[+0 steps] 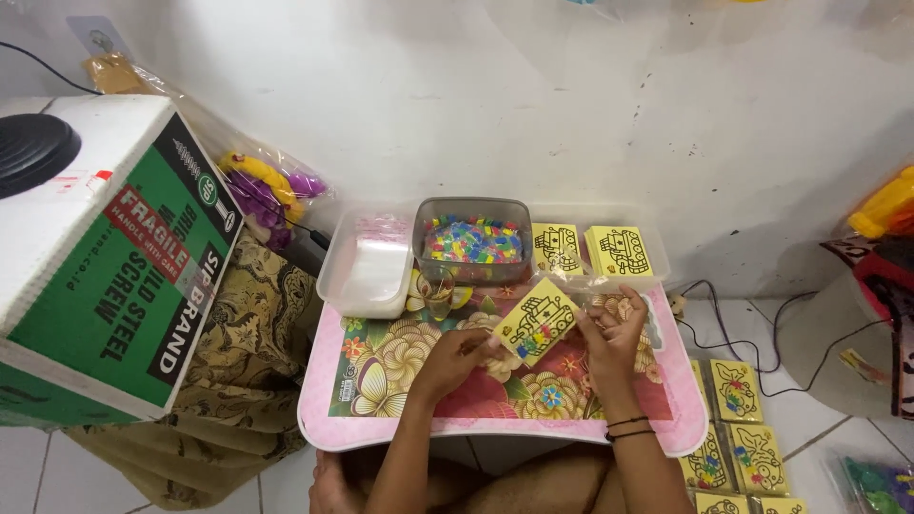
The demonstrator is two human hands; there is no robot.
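Pink floral lap table [381, 430] | yellow square outline-art card [536, 321] being pinched at both edges by left hand [457, 359] and right hand [612, 330], tilted for viewing

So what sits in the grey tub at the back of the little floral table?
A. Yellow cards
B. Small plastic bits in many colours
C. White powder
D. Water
B: the grey tub holds a heap of small bits in blue, green, yellow and red, while the yellow cards stand in the clear tray to its right.
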